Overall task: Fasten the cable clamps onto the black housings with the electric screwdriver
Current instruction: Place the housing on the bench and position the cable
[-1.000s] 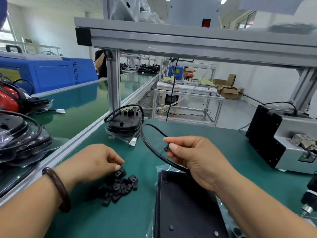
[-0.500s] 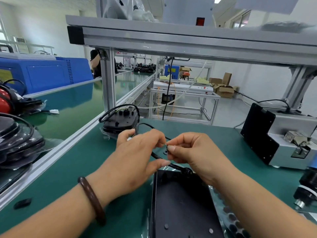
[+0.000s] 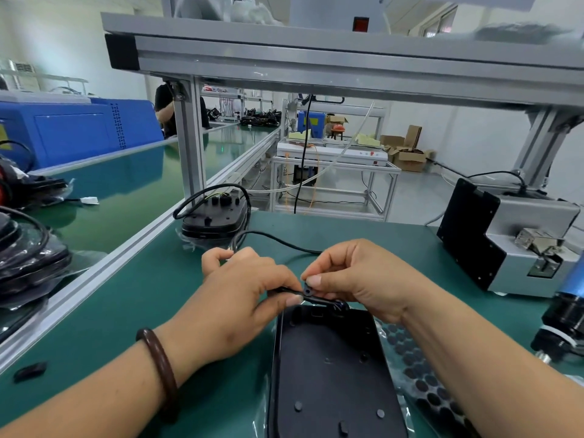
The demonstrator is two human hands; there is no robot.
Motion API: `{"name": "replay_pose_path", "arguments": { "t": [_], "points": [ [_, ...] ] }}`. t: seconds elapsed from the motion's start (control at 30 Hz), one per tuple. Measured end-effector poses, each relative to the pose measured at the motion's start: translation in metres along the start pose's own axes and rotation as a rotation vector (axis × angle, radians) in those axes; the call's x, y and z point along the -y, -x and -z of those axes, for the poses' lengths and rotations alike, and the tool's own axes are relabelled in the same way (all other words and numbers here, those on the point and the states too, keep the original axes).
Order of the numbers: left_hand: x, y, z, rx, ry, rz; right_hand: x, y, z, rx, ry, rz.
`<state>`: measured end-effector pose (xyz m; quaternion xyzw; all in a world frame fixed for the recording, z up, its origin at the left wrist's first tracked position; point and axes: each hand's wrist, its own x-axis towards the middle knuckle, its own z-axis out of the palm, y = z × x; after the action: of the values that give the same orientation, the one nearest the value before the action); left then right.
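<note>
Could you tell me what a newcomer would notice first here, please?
Both hands meet at the centre: the left hand pinches a black cable while the right hand pinches a small cable clamp on it, just above the far end of a black housing lying nearest the camera. A second housing sits further back on the left, and a grey machine stands at the right.
</note>
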<state>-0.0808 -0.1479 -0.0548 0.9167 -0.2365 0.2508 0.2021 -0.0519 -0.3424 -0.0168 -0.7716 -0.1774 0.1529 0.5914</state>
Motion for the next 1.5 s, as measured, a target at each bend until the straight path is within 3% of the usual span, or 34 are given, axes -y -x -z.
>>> {"name": "replay_pose_path", "arguments": {
  "t": [0.2, 0.53, 0.73, 0.97, 1.13, 1.37, 1.5],
  "points": [
    [-0.002, 0.002, 0.0, -0.044, 0.006, 0.001, -0.004, -0.001, 0.001, -0.102, -0.028, 0.026],
    [-0.003, 0.005, -0.005, -0.011, 0.016, 0.065, -0.002, 0.002, 0.008, 0.068, 0.223, 0.058],
    [-0.008, 0.006, -0.004, -0.01, -0.069, 0.081, -0.003, 0.003, 0.012, 0.104, 0.227, 0.069],
    [-0.014, 0.005, -0.004, -0.01, 0.086, 0.015, -0.007, 0.004, 0.013, 0.068, 0.173, 0.021],
    [-0.009, 0.006, -0.008, 0.046, 0.216, 0.018, 0.005, 0.008, 0.035, 0.175, 0.076, -0.101],
    [-0.012, 0.0, 0.0, 0.156, 0.272, 0.071, 0.012, 0.013, 0.037, 0.267, 0.564, -0.003],
    [-0.014, -0.003, 0.002, 0.164, 0.305, 0.072, 0.011, 0.011, 0.034, 0.252, 0.626, 0.022]
  ]
}}
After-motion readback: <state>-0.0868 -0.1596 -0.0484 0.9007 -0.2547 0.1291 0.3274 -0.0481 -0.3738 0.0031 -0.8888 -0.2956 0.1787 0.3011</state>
